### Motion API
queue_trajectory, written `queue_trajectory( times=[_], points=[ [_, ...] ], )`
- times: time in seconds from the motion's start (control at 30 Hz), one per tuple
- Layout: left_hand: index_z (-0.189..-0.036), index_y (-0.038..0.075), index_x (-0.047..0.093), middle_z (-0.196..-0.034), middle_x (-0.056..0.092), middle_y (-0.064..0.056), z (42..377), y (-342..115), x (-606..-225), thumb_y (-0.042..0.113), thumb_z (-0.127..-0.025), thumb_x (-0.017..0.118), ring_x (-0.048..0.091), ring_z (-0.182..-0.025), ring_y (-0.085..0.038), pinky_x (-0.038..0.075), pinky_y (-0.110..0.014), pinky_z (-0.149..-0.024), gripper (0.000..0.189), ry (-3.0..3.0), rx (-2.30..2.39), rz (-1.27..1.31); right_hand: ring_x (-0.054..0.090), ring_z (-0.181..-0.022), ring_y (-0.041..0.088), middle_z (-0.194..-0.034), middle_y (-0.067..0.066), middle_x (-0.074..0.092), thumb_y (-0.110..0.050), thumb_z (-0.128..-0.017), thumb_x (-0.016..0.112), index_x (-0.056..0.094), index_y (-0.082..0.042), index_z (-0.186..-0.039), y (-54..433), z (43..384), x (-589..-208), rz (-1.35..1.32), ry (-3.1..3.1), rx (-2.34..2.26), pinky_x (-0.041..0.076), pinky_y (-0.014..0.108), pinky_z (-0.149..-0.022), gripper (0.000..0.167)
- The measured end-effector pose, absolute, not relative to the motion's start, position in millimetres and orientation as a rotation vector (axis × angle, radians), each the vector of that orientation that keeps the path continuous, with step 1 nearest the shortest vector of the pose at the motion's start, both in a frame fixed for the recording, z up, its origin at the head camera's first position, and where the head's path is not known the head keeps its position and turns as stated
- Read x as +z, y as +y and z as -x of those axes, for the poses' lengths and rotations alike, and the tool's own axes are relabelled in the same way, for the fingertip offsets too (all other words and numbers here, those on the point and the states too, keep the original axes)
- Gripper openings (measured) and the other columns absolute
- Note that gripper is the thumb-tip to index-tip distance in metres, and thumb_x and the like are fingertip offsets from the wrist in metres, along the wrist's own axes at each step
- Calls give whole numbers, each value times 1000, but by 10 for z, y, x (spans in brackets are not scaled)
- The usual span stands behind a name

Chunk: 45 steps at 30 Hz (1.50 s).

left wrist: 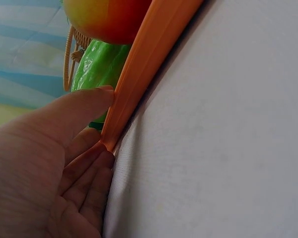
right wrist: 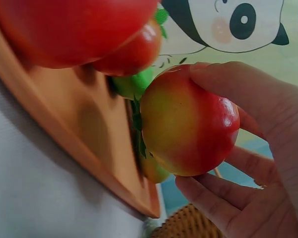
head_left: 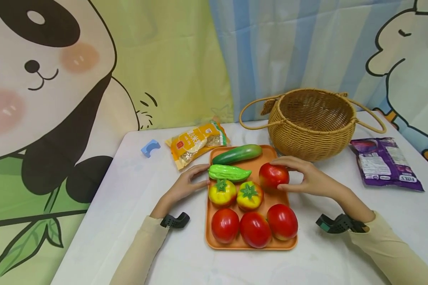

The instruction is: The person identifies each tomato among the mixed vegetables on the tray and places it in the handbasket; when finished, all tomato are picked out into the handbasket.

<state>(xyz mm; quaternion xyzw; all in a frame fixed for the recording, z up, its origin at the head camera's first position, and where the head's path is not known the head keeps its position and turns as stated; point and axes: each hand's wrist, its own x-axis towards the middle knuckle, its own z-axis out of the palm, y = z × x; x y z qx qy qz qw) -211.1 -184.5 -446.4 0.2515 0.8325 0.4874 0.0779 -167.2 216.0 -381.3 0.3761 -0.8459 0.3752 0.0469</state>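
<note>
My right hand [head_left: 301,176] holds a toy tomato [right wrist: 188,121] between thumb and fingers, over the right side of the orange tray [head_left: 251,246]. Its red and yellow skin shows in the right wrist view, with the green leafy top facing the tray. At the tray's left rim, the fingertips of my left hand [head_left: 185,184] touch the edge, thumb and fingers spread apart. Beside that hand lie a light green bitter melon [head_left: 229,173] and a yellow-red tomato [head_left: 222,194]. A second leafy-topped tomato [head_left: 249,196] sits next to it, and a dark green cucumber [head_left: 237,154] lies behind.
Three red round toy fruits [head_left: 255,229] line the tray's front. Behind the tray's right corner stands a wicker basket [head_left: 308,138] with two handles. A yellow food packet [head_left: 197,144] and a blue curved piece [head_left: 150,148] lie back left, a purple packet [head_left: 386,164] at right.
</note>
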Motion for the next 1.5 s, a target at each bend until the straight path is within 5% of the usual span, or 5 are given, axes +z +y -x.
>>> queue_trajectory(
  times=[0.2,0.97,1.5],
  points=[
    [-139,3,52,-144,50,-14,2117,-1844,-4471,11,-89,72,45,-135,-30,34,-46,-114,54,2491,1499,-785,46,-125,0,-129,10,60,-2,-71,86,60,-6,-129,2161,1698,-3695,-1192,-2474,1145,41,11,-98,63],
    [-140,8,52,-146,49,-10,2109,-1850,-4485,17,-90,72,45,-136,-26,34,-43,-114,55,2504,1456,-748,49,-123,1,-132,-1,57,19,-57,84,59,4,-128,2307,1843,-3440,-1161,-2272,1177,45,11,-96,76],
    [-139,12,54,-144,51,-4,2105,-1837,-4466,19,-90,72,45,-135,-21,34,-40,-115,53,2512,1441,-709,56,-110,-2,-130,-17,55,22,-64,79,58,5,-130,2376,1933,-3193,-912,-2275,1226,47,8,-89,71]
  ],
)
